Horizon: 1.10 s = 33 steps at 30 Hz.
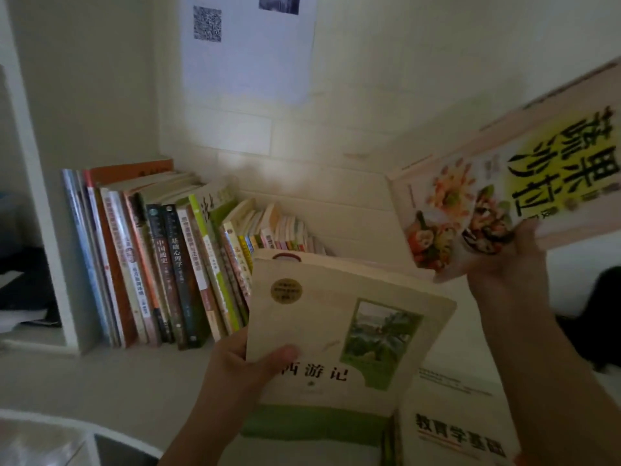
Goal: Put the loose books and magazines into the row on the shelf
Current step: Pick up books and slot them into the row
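Observation:
A row of upright and leaning books (161,260) stands on the white shelf (84,375), against its left wall. My left hand (242,368) grips the left edge of a cream and green book (339,344), thumb on the cover, and tilts it up just right of the row. My right hand (504,260) holds a cookbook with a salad cover (497,193) from below, lifted in the air at the right. A white book with black characters (453,428) lies flat under the cream one.
A paper sheet with a QR code (248,45) hangs on the back wall. Dark things (30,284) lie in the compartment to the left of the shelf's divider (40,203). A pale rounded edge (77,428) shows at bottom left.

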{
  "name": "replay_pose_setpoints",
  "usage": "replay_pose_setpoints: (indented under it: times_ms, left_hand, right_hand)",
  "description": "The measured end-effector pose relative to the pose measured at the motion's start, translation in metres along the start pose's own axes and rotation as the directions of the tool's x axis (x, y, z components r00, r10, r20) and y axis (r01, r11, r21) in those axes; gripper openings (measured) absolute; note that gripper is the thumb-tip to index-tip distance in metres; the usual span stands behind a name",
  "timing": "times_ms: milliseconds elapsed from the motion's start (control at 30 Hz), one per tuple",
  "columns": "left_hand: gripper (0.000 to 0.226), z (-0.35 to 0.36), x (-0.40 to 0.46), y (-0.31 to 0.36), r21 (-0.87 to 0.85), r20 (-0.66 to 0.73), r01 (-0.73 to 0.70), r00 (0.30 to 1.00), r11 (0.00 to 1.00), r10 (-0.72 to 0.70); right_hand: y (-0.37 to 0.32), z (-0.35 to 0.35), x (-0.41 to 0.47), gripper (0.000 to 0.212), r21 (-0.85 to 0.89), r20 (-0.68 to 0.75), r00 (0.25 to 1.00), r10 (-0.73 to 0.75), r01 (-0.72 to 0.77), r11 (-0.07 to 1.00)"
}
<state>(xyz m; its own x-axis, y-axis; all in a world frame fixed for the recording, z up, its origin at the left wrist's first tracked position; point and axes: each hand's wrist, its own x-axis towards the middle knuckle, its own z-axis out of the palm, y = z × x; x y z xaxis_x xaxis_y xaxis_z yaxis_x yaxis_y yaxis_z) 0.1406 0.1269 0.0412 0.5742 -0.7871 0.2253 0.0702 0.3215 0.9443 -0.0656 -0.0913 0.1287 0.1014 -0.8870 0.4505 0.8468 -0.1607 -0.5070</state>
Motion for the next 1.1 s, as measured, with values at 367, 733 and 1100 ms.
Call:
replay_pose_setpoints:
  times_ms: [367, 733, 1100]
  left_hand:
    - [0.052, 0.002, 0.011, -0.012, 0.423, -0.074, -0.426, 0.863, 0.8, 0.499]
    - [0.073, 0.005, 0.01, 0.001, 0.206, -0.063, -0.215, 0.971, 0.954, 0.233]
    - [0.054, -0.012, 0.001, 0.011, 0.135, 0.1, -0.092, 0.992, 0.987, 0.079]
  right_hand:
    - [0.049, 0.034, -0.065, 0.02, -0.274, 0.091, 0.973, 0.214, -0.183, 0.944]
    - [0.063, 0.016, -0.11, 0.061, -0.491, 0.02, 0.845, 0.534, -0.457, 0.741]
    - [0.083, 0.012, -0.118, 0.107, -0.714, 0.131, 0.867, 0.482, -0.255, 0.652]
